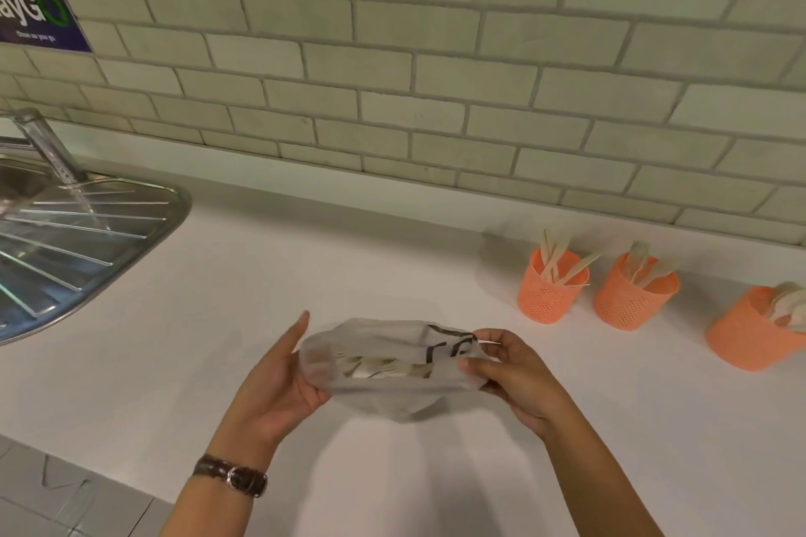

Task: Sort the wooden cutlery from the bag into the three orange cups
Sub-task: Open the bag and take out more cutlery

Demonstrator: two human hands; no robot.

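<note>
White counter (244,318), bare around the work area; grey tiled floor (65,501) visible at the near left edge. Wristwatch (231,479) with dark strap on the left wrist. Bag (392,371): pale grey, thin and translucent, with dark lettering on its right part, held just above the counter at centre, mouth spread open toward the viewer; pale wooden cutlery (388,368) shows inside, lying crosswise. Left hand (283,379): palm turned inward, thumb and lower fingers gripping the bag's left edge, index finger extended upward. Right hand (510,371): fingers pinched on the bag's right edge, a thin pale wooden tip projecting beside them; which piece it belongs to cannot be told. Three orange mesh cups stand in a row to the right, well apart from the bag: left cup (551,290), middle cup (634,294), right cup (750,329), each upright and already holding wooden pieces. Steel sink drainer (87,240) at far left, with tap (48,148) above it. Pale tiled wall (436,57) behind; dark blue sign (32,9) at upper left.
</note>
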